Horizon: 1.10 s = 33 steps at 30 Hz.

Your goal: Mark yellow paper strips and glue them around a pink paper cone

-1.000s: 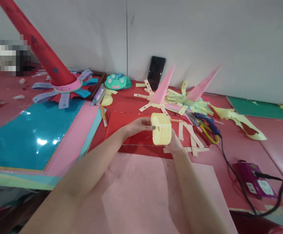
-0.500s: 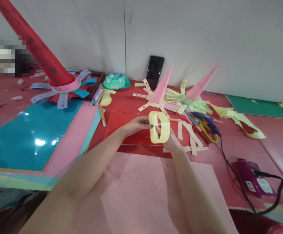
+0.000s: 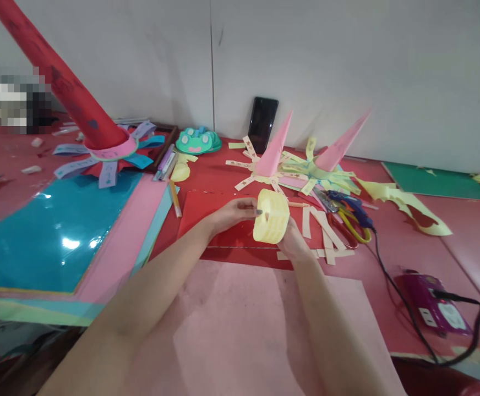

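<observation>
Both hands hold a pale yellow paper ring (image 3: pixel 276 217) above a red sheet (image 3: pixel 223 236). My left hand (image 3: pixel 238 213) is closed on the ring's left edge, with the thumb and fingers pinching it. My right hand (image 3: pixel 294 239) grips it from behind on the right; most of its fingers are hidden by the paper. Just beyond stands a pink paper cone (image 3: pixel 273 151) with patterned strips fanning from its base. To the right of my right hand lie loose cream paper strips (image 3: pixel 327 228).
Scissors (image 3: pixel 353 225) and a blue glue gun (image 3: pixel 349 206) lie at right, its cable running to a purple power box (image 3: pixel 434 305). A black phone (image 3: pixel 263 124) leans on the wall. At left are a tall red cone (image 3: pixel 87 110), a pencil (image 3: pixel 174 198) and a blue sheet (image 3: pixel 58 231).
The yellow ring has turned in my hands, so its outer band now faces me and its opening is mostly out of sight. My arms have barely moved.
</observation>
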Motion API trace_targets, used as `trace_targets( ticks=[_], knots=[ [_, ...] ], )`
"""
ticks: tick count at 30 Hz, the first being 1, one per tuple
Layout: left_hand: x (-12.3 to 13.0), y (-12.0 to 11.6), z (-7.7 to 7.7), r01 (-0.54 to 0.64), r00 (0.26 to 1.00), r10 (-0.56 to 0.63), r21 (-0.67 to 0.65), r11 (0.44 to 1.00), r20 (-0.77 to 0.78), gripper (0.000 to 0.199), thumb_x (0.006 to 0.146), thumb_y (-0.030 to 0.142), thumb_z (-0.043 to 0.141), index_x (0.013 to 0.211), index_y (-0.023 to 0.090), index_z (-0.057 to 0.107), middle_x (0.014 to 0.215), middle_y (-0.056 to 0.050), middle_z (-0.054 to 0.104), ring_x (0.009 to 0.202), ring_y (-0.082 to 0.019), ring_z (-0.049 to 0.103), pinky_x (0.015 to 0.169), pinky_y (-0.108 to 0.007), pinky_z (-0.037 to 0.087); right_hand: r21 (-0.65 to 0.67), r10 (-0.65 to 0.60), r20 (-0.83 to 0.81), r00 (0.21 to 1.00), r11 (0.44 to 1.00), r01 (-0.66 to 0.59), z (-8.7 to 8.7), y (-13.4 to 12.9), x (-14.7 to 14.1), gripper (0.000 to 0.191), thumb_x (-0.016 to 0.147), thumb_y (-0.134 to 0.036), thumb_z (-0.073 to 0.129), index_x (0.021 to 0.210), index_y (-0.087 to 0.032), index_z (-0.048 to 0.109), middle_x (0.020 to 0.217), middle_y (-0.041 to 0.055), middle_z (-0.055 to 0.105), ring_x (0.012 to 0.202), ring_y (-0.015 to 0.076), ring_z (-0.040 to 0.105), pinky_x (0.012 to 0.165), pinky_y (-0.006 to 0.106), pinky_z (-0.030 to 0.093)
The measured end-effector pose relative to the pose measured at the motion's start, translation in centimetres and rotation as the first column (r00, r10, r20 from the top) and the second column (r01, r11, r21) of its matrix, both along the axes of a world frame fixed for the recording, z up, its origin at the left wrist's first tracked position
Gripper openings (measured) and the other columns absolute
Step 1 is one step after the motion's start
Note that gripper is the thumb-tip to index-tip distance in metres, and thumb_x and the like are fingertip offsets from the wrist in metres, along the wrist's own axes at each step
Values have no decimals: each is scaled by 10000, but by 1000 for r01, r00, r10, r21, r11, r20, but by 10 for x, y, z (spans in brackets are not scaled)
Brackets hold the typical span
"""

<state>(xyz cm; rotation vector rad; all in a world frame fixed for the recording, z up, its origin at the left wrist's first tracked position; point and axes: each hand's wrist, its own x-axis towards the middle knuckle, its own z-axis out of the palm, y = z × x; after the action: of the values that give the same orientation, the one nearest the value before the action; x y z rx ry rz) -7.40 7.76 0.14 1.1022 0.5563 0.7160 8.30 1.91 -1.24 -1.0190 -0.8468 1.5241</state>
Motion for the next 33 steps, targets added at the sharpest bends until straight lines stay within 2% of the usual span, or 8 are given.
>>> trace_targets(
  ticks=[6,11,14,22,29,33],
  knots=[
    [1,0,3,-5,1000,5,36,999,-13,258,614,326,762,710,139,613,712,15,584,739,-110,548,794,-308,395,-42,-39,-6,999,998,38,0,0,1,253,648,-297,712,888,-223,676,794,7,703,692,154,654,638,281,534],
    [1,0,3,-1,1000,1,42,999,-10,262,608,336,765,683,138,610,726,8,599,736,-109,555,798,-312,400,-47,-11,-27,1000,999,10,5,-2,0,208,623,-321,726,793,-212,671,770,18,700,714,182,662,660,319,537],
    [1,1,0,8,1000,-7,47,999,-13,254,616,337,761,705,139,628,745,1,615,755,-113,566,814,-316,402,-41,-3,-9,1000,999,3,4,-1,1,232,613,-339,728,797,-211,668,774,22,701,699,182,659,643,318,536],
    [0,3,-2,35,999,-33,60,998,-29,294,577,369,778,715,141,654,724,-5,638,759,-128,588,826,-330,417,-30,-6,13,1000,1000,6,-1,-1,4,186,622,-351,726,730,-215,660,684,0,679,557,122,601,507,238,484],
    [-2,3,-2,44,998,-39,93,995,-55,271,610,358,761,743,145,659,782,-20,658,793,-139,601,839,-329,420,-16,36,35,999,999,-35,5,-2,1,220,612,-374,732,740,-215,652,776,22,696,665,169,643,574,290,518],
    [-2,3,-4,48,996,-40,114,992,-75,269,634,346,745,795,148,661,829,-29,663,833,-148,602,843,-327,422,0,51,49,997,999,-51,8,-4,0,187,632,-342,728,739,-212,649,771,13,688,614,142,631,561,280,513]
  ],
)
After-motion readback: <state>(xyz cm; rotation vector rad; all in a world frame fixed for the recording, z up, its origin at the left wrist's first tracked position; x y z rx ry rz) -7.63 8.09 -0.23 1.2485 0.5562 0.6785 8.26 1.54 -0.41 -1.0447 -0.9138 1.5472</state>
